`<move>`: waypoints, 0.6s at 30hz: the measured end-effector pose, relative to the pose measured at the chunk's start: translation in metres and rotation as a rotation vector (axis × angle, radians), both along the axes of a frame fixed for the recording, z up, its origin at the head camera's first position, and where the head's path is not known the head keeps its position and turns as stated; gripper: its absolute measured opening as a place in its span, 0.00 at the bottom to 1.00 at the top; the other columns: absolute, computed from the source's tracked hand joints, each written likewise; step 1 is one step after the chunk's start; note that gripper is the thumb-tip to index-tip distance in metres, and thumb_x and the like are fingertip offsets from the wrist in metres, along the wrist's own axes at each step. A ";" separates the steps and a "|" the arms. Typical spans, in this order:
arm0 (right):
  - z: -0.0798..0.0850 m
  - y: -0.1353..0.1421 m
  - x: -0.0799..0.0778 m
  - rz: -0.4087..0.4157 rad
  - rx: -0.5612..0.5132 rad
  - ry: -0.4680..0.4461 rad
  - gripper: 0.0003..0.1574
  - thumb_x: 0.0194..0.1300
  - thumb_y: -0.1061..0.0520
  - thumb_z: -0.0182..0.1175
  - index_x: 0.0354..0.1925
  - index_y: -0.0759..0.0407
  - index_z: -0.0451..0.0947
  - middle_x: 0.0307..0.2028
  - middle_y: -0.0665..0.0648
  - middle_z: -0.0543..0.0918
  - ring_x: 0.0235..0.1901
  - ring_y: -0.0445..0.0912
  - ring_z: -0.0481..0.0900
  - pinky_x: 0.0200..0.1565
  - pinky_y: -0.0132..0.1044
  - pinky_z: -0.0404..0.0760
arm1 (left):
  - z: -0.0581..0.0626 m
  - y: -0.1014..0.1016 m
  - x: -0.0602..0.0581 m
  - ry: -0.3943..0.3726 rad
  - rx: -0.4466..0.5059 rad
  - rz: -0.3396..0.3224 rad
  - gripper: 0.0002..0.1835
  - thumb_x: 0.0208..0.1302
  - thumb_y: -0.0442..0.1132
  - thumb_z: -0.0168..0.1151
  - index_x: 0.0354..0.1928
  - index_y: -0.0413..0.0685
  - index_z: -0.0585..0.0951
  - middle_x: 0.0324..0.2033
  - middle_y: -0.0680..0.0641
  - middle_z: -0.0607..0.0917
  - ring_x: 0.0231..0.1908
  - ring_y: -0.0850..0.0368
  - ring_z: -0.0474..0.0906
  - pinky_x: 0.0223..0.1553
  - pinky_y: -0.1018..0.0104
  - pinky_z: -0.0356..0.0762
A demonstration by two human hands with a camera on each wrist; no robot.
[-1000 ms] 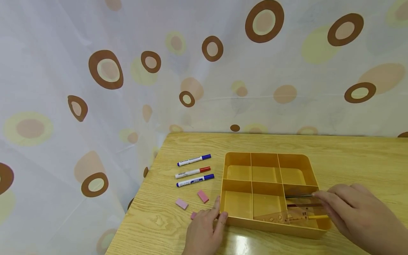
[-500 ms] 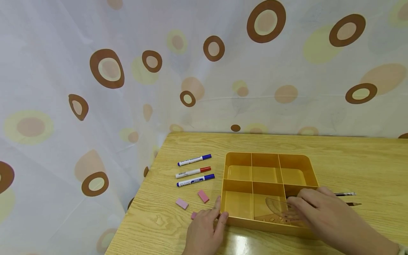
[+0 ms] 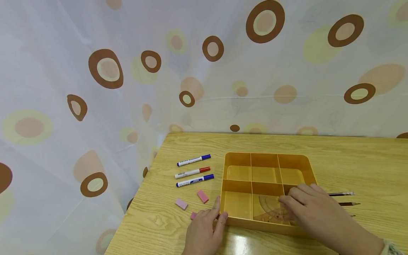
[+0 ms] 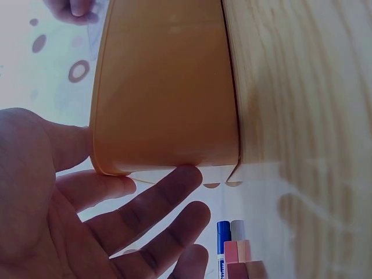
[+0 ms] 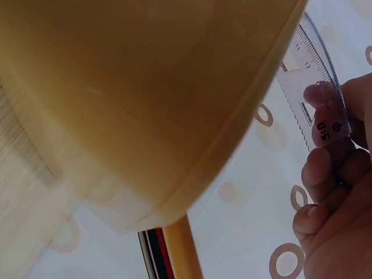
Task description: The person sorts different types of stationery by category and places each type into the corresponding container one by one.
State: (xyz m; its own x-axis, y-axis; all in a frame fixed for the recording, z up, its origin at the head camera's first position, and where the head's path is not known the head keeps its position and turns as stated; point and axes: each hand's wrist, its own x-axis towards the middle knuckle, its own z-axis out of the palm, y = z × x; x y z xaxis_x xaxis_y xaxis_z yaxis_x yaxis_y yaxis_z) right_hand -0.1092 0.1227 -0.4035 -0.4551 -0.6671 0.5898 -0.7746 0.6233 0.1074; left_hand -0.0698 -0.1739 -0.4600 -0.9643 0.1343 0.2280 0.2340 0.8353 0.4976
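The orange divided tray (image 3: 239,221) stands on the table. At its front left corner my left hand (image 3: 204,230) rests with thumb on one face and forefinger along the other, fingers fairly straight. My right hand (image 3: 313,209) reaches over the front right compartment and pinches a clear protractor (image 5: 317,87) between thumb and fingers. The protractor's arc shows left of the hand in the head view. Below it a clear drawing ruler (image 3: 260,216) lies low in the tray. Pencils (image 3: 349,204) stick out past the tray's right side, their other ends hidden by the hand.
Three markers, a blue-capped one (image 3: 193,160), a red-capped one (image 3: 192,172) and another blue-capped one (image 3: 195,180), lie left of the tray. Pink erasers, among them a darker one (image 3: 202,196) and a paler one (image 3: 181,203), lie nearer. A patterned curtain (image 3: 204,78) hangs behind the table.
My right hand has let go of a pencil, moved left over the compartment and taken hold of the protractor. The pencils now project beyond the right side. My left hand stays put.
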 end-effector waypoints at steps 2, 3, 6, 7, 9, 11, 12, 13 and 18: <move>-0.001 -0.001 0.000 0.000 0.002 0.011 0.38 0.79 0.42 0.25 0.37 0.52 0.82 0.29 0.43 0.75 0.31 0.42 0.70 0.30 0.33 0.61 | 0.000 0.000 0.000 0.004 0.001 -0.002 0.27 0.75 0.56 0.44 0.67 0.49 0.72 0.42 0.55 0.88 0.41 0.58 0.82 0.37 0.60 0.81; -0.002 -0.002 0.000 -0.001 0.001 0.015 0.38 0.79 0.42 0.25 0.37 0.52 0.82 0.29 0.43 0.75 0.32 0.42 0.71 0.30 0.34 0.61 | 0.000 0.000 0.000 0.006 0.002 -0.002 0.27 0.75 0.56 0.45 0.67 0.49 0.72 0.42 0.54 0.88 0.41 0.58 0.82 0.37 0.60 0.81; -0.005 -0.005 -0.001 0.001 0.001 0.026 0.37 0.79 0.42 0.27 0.36 0.51 0.82 0.29 0.43 0.76 0.32 0.43 0.71 0.31 0.35 0.59 | 0.000 0.000 0.000 0.007 0.006 -0.003 0.27 0.75 0.55 0.45 0.67 0.49 0.72 0.42 0.54 0.88 0.41 0.58 0.82 0.36 0.60 0.81; -0.006 -0.006 -0.001 0.004 -0.002 0.028 0.37 0.79 0.42 0.27 0.36 0.50 0.82 0.28 0.43 0.76 0.32 0.43 0.71 0.31 0.35 0.59 | 0.000 -0.001 0.000 0.007 0.007 -0.003 0.27 0.75 0.55 0.45 0.67 0.49 0.72 0.42 0.54 0.88 0.41 0.57 0.82 0.37 0.60 0.81; -0.008 -0.007 -0.002 0.008 -0.006 0.031 0.36 0.79 0.42 0.28 0.34 0.49 0.82 0.28 0.43 0.77 0.31 0.43 0.70 0.31 0.35 0.58 | 0.000 0.000 0.000 0.007 0.009 -0.003 0.27 0.75 0.55 0.45 0.66 0.48 0.72 0.41 0.54 0.88 0.41 0.57 0.82 0.37 0.60 0.81; -0.009 -0.009 -0.002 0.015 -0.006 0.034 0.36 0.79 0.42 0.28 0.34 0.49 0.82 0.28 0.42 0.77 0.31 0.43 0.70 0.31 0.35 0.57 | -0.001 0.000 0.000 0.009 0.011 -0.005 0.27 0.75 0.55 0.45 0.66 0.48 0.72 0.41 0.54 0.88 0.41 0.57 0.82 0.37 0.60 0.81; -0.010 -0.009 -0.002 0.014 -0.002 0.035 0.36 0.79 0.42 0.28 0.34 0.49 0.82 0.28 0.42 0.78 0.31 0.43 0.70 0.31 0.35 0.57 | -0.001 0.000 0.000 0.011 0.011 -0.005 0.27 0.75 0.55 0.45 0.66 0.48 0.72 0.41 0.54 0.88 0.41 0.57 0.82 0.37 0.60 0.81; -0.010 -0.010 -0.002 0.016 -0.005 0.037 0.37 0.79 0.42 0.28 0.34 0.49 0.83 0.28 0.42 0.77 0.31 0.43 0.70 0.31 0.36 0.57 | -0.002 0.000 0.000 0.014 0.011 -0.006 0.27 0.75 0.55 0.45 0.66 0.48 0.72 0.41 0.54 0.88 0.41 0.57 0.82 0.38 0.59 0.81; -0.014 -0.011 -0.004 0.019 -0.012 0.046 0.36 0.79 0.42 0.30 0.34 0.48 0.84 0.27 0.42 0.78 0.31 0.43 0.71 0.31 0.36 0.57 | -0.004 -0.001 -0.001 0.042 0.005 -0.013 0.27 0.75 0.54 0.45 0.66 0.47 0.72 0.40 0.55 0.88 0.41 0.58 0.82 0.38 0.60 0.81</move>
